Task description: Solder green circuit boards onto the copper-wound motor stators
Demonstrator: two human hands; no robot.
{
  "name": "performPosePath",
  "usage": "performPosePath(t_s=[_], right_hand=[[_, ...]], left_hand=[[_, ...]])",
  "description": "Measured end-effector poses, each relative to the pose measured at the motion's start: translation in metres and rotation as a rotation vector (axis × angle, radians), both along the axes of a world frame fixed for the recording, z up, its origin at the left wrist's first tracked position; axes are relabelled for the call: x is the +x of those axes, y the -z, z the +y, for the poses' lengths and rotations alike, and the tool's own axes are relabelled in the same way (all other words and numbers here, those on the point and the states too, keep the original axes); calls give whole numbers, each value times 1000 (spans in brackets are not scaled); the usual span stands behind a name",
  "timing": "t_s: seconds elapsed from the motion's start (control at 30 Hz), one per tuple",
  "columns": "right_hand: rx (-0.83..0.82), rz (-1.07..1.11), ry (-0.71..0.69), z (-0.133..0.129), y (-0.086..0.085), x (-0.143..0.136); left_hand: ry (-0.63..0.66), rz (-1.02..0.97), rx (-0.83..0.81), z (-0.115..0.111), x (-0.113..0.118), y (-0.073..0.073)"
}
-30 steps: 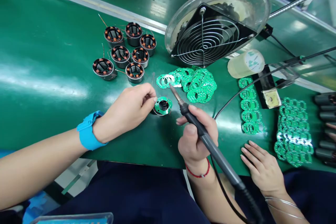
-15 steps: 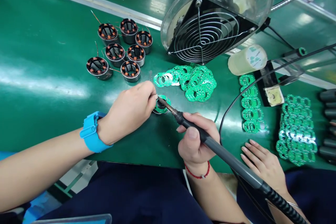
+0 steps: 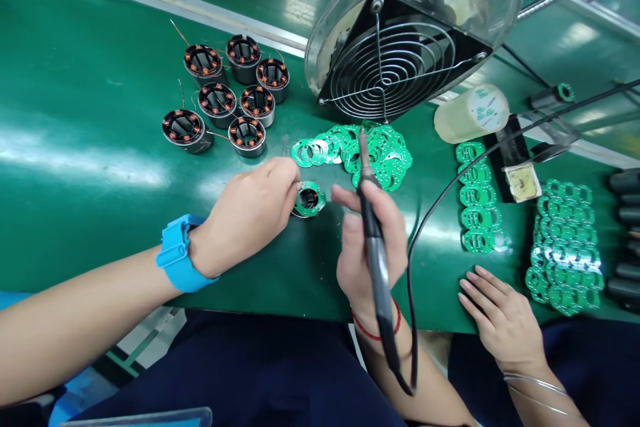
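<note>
My right hand (image 3: 373, 240) grips a soldering iron (image 3: 371, 213) by its black handle, tip pointing up and away over the pile of green ring-shaped circuit boards (image 3: 383, 153). My left hand (image 3: 250, 210), with a blue wristband, has its fingers pinched together at the left edge of a motor stator (image 3: 309, 199) that has a green circuit board on top. What the pinched fingers hold is hidden. The iron's tip is apart from this stator.
Several copper-wound stators (image 3: 217, 100) stand at the back left. A round fan hood (image 3: 390, 67) leans behind the boards. To the right are a pale cylinder (image 3: 470, 113), a sponge holder (image 3: 523, 180), more circuit boards (image 3: 565, 247) and another person's hand (image 3: 505, 313) on the table.
The soldering iron has lifted off the stator's board and swung from pointing left to pointing upward. My left hand stays almost in place at the stator.
</note>
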State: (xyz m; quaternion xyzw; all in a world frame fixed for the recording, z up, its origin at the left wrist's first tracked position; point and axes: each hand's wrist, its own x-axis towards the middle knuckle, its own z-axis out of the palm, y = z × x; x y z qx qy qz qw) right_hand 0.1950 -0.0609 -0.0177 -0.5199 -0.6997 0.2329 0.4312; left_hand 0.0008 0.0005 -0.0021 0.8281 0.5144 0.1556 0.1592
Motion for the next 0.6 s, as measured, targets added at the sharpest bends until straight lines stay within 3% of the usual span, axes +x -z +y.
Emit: performPosePath(t_s=[0.07,0.13,0.23,0.4,0.5,0.6], right_hand=[[-11,-24,17,7,9,-30],[-27,-56,-2,10,12,-40],[-37,-64,-45,11,11,-36],[-2,-78,-66,15,12,-34],[46,-177,-68,16,13,-37],[98,-265,-75,15,10,-40]], left_hand=[[-1,-19,-11,1,1,-1],[2,-57,-40,4,1,-1],[26,-197,-150,11,-4,-1],[120,-459,-514,19,-28,2],[200,-459,-569,18,-37,2],[127,-556,-605,15,-34,2]])
